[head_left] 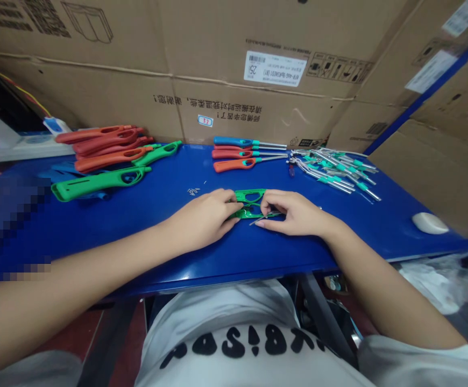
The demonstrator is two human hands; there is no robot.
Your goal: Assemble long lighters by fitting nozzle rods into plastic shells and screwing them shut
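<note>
Green plastic casing halves [252, 196] lie side by side on the blue table in front of me. My left hand [217, 212] holds their left ends, fingers bent over the green plastic. At the right ends, my right hand [288, 212] is closed, thumb and forefinger pinched near a thin metal piece [257, 221]. Whether that piece is loose or part of something larger I cannot tell. Three lighters, blue [233, 142], red [232, 153] and orange [234, 165], lie stacked beyond my hands. Metal tubes with teal parts [341, 171] form a pile to their right.
Red, orange and green casings [97, 180] are heaped at the back left of the table [157, 269]. Small metal bits [193, 191] lie near my left hand. A white oval object [430, 223] sits at the right. Cardboard [201, 59] rises behind the table.
</note>
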